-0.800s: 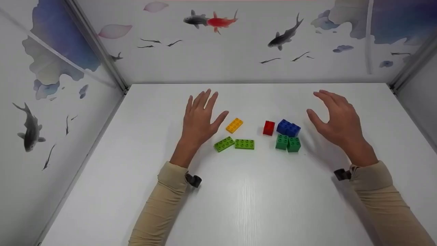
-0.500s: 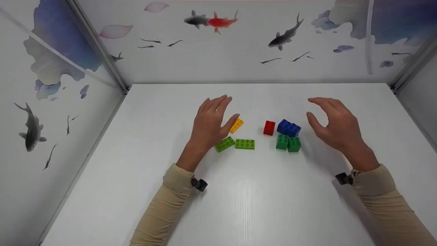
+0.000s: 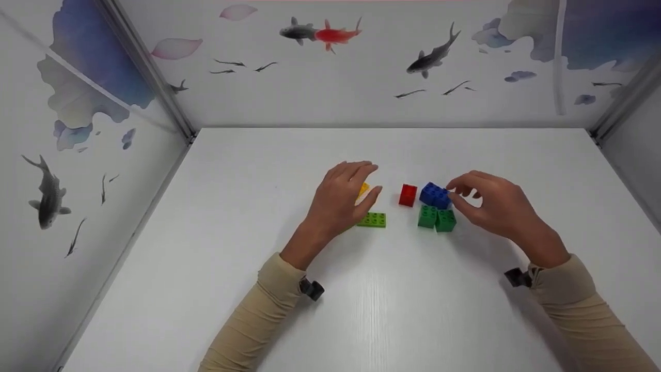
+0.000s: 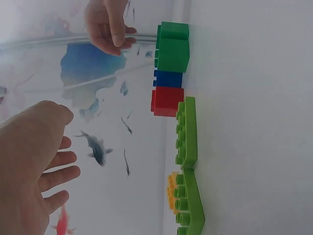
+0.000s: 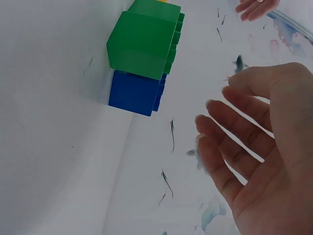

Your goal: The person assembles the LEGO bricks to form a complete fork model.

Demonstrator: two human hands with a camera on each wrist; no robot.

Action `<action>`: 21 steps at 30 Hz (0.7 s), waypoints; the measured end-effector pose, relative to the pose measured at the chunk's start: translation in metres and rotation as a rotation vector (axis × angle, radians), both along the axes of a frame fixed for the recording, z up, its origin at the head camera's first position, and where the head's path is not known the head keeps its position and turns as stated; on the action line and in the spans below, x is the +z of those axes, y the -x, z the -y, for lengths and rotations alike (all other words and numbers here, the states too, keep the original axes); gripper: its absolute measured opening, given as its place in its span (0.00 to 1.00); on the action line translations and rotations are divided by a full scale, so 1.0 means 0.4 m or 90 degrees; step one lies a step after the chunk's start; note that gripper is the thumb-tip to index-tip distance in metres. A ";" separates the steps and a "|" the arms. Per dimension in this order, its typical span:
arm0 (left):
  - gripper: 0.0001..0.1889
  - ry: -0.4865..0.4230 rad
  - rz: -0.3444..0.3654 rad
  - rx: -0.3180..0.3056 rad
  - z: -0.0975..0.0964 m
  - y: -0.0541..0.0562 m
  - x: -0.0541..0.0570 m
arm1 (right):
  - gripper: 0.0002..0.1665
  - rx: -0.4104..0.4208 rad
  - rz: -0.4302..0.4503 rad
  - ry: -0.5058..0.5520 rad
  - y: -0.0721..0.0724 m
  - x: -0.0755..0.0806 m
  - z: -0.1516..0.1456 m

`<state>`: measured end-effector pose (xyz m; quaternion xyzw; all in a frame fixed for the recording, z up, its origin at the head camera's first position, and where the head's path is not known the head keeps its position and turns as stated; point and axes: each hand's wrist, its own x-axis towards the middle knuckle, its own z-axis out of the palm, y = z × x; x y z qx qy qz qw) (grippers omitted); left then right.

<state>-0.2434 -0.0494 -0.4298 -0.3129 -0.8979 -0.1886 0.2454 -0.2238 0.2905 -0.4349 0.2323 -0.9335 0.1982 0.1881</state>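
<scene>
Left hand (image 3: 341, 199) hovers by yellow plastic brick (image 4: 172, 193), right hand (image 3: 493, 204) by blue plastic blocks (image 3: 434, 195) (both released), toward surface's (image 3: 377, 310) far edge.

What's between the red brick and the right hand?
In the head view, the blue bricks lie between the red brick and the right hand; the right wrist view shows that hand apart from them.

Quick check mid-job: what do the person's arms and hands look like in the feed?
The left hand and right hand are ungloved. Both arms wear long tan sleeves, wrinkled along the forearms, with smoother cuffs. Small black devices sit at the wrists.
</scene>
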 end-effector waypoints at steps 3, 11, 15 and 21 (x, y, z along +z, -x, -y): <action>0.21 0.002 0.000 -0.024 -0.012 -0.006 -0.004 | 0.09 0.012 0.035 -0.016 0.000 -0.003 0.001; 0.19 0.015 0.031 -0.066 -0.044 -0.018 -0.025 | 0.11 0.024 0.127 -0.049 0.002 -0.005 0.004; 0.18 0.032 0.045 -0.080 -0.070 -0.023 -0.039 | 0.16 0.009 0.166 -0.064 0.003 -0.005 0.006; 0.20 0.071 0.081 -0.100 -0.117 -0.038 -0.062 | 0.22 -0.005 0.207 -0.073 0.007 -0.007 0.009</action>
